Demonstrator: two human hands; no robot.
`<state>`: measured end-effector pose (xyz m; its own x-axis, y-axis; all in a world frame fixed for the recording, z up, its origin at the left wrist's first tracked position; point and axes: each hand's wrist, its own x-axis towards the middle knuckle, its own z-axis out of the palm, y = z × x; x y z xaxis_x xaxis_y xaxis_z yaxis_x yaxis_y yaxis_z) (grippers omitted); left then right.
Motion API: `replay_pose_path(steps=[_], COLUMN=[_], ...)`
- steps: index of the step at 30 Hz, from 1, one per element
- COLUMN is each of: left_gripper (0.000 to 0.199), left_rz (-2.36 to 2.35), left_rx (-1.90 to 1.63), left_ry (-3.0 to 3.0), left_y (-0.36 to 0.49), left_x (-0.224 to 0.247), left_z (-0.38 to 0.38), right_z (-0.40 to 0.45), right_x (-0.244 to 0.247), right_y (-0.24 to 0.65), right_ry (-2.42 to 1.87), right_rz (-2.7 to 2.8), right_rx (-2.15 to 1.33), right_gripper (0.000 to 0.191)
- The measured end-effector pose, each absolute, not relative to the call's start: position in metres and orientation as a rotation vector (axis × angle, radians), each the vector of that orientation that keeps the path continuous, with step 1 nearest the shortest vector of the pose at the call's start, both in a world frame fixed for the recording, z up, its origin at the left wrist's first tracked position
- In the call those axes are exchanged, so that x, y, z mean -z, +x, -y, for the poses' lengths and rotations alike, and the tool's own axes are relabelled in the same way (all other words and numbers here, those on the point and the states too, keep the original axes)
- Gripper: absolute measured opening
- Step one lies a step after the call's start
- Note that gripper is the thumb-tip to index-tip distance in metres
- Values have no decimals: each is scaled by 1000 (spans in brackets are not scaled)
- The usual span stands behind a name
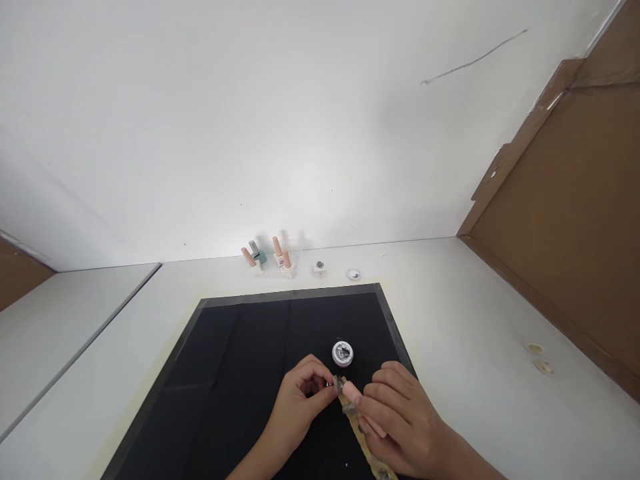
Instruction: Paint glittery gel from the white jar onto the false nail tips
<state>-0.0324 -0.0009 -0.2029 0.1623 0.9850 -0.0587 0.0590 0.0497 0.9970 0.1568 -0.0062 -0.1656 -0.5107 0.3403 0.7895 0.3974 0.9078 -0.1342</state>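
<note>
Both hands meet low in the head view, over a black mat (250, 353). My left hand (305, 393) is closed, thumb and forefinger pinching a small grey piece (337, 384) whose kind I cannot make out. In my right hand (400, 413), also closed, is a slim tool with a pink handle (352, 392); its tip is at the grey piece. Under the tool runs a tan strip (363, 443) with grey marks, partly covered by my right hand. Just beyond the fingertips stands a small round jar (343, 354) with silvery stuff inside.
Several small bottles with pink or grey caps (277, 247) stand by the back wall. To their right are a small white block with a grey top (319, 268) and a round lid (353, 274). Two small pale discs (536, 349) lie right, near brown cardboard (565, 220).
</note>
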Motion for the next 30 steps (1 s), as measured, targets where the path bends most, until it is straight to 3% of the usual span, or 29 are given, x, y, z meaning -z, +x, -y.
replay_pose_path(steps=[30], left_gripper=[17], left_rz=[-1123], left_rx=[-1024], left_ry=[1293], left_y=[-32], left_x=[205], left_z=[0], right_z=[7], right_x=[168], right_y=[158], right_ry=[-497], right_rz=[2214], right_rx=[41], right_gripper=[24])
